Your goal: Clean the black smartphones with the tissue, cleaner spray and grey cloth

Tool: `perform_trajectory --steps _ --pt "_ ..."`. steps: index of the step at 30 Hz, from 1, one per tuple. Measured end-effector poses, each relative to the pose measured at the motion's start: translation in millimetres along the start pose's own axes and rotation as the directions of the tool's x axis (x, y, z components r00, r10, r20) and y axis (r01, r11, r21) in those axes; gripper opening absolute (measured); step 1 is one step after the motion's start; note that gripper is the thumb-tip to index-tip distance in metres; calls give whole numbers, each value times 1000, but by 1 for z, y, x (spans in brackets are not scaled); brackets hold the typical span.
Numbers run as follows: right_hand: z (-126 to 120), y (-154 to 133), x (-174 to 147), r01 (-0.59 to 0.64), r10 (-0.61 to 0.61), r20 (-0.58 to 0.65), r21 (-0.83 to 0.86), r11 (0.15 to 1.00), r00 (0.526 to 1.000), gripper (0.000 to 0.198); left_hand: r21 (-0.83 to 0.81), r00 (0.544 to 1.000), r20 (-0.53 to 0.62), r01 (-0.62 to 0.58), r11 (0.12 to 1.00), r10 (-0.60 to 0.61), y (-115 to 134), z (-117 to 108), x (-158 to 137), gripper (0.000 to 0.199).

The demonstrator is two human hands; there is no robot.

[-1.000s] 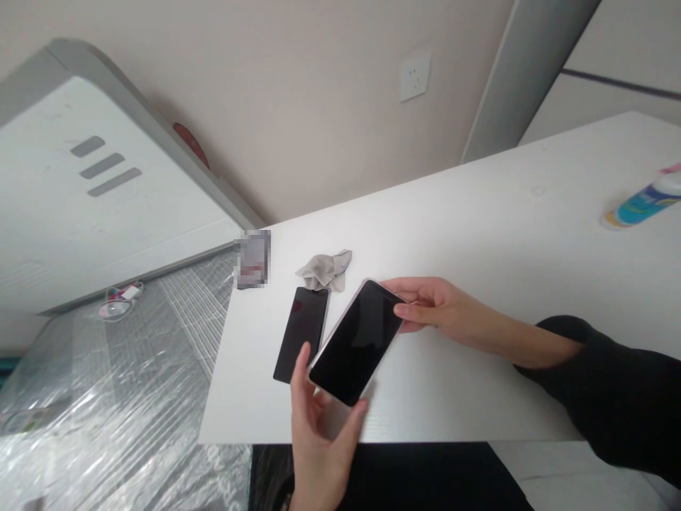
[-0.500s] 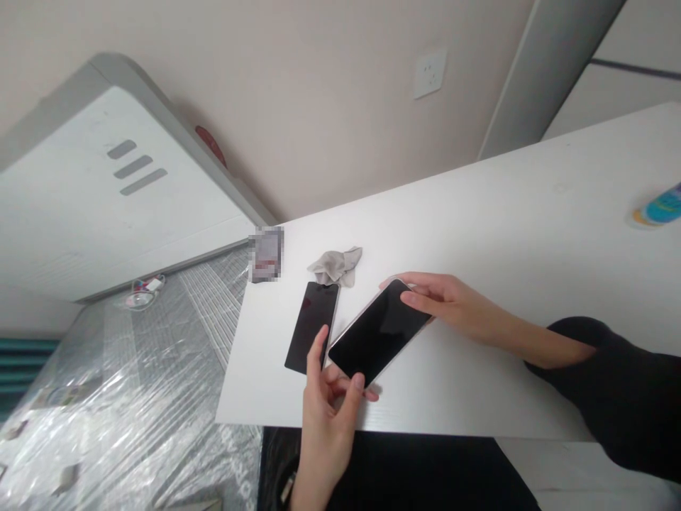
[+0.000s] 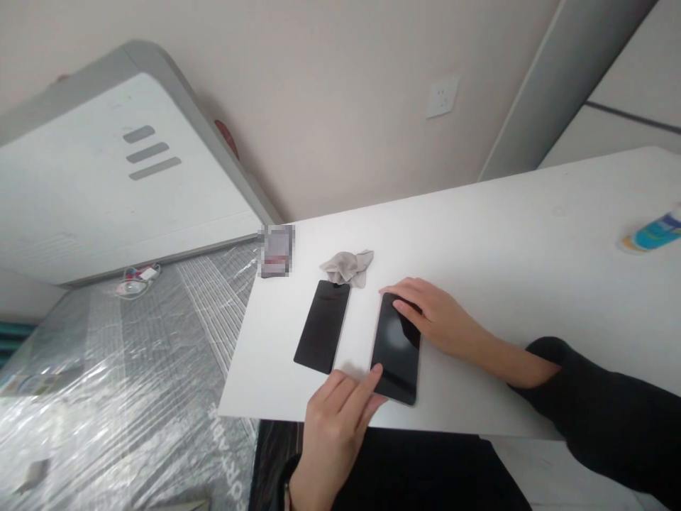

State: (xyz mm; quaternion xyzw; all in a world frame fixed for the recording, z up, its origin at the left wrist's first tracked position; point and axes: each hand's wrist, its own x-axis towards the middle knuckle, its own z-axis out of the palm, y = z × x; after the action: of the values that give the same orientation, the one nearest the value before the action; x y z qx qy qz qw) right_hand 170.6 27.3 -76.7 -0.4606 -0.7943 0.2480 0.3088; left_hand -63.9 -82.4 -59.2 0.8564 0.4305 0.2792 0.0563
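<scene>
The phone (image 3: 396, 351) lies flat on the table (image 3: 532, 234), screen up, near the front edge, and we judge we are settling it there. Going left to right: a dark panel (image 3: 323, 326), likely a screen protector, lies just beside it; our left hand (image 3: 333, 419) touches the near corner with open fingers; our right hand (image 3: 433, 319) rests fingertips on the far end, gripping nothing. Next, we'd need to free the screen.

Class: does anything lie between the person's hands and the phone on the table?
Nothing visible does: the left hand touches the phone at its near end, and the right hand rests on its far end.
</scene>
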Motion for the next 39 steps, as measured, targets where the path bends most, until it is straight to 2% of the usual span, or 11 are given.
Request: perform_trajectory --steps 9,15,18,20,23,25,27,30,32,35,39 --pt "7 -6 17 83 -85 -3 -219 972 996 30 140 995 -4 -102 985 104 -14 -2 -2 27" --pt "9 -3 75 128 -141 -29 -267 955 990 34 155 996 27 -85 984 81 -16 -1 -6 28" --pt "13 -1 103 146 -151 4 -273 951 989 23 149 998 27 -68 987 65 -16 1 -7 29" --pt "7 -1 114 99 -117 -48 -289 952 992 16 139 998 4 -56 989 56 -16 2 -8 29" --pt "-19 -7 116 -21 -59 -245 -312 950 968 24 116 999 -45 -16 993 21 -14 4 -9 28" --pt "-40 -13 106 -47 -65 -338 -314 948 939 27 93 996 -89 32 995 -23 -12 5 -8 26" --pt "-52 -20 85 33 -137 -312 -315 949 940 27 65 992 -125 40 997 -32 -11 5 -8 24" --pt "-42 -28 35 115 -120 4 -299 947 993 34 7 990 -130 -58 998 59 -10 5 -7 24" --pt "-20 -33 -4 172 -116 201 -290 941 973 42 -41 988 -118 -102 994 97 -10 6 -7 23" --pt "7 -39 -52 367 -284 298 -278 888 911 58 -100 991 -113 -89 991 78 -10 7 -7 23" --pt "3 -34 -63 422 -345 338 -187 887 875 72 -118 990 -112 -100 988 87 -10 8 -8 24"
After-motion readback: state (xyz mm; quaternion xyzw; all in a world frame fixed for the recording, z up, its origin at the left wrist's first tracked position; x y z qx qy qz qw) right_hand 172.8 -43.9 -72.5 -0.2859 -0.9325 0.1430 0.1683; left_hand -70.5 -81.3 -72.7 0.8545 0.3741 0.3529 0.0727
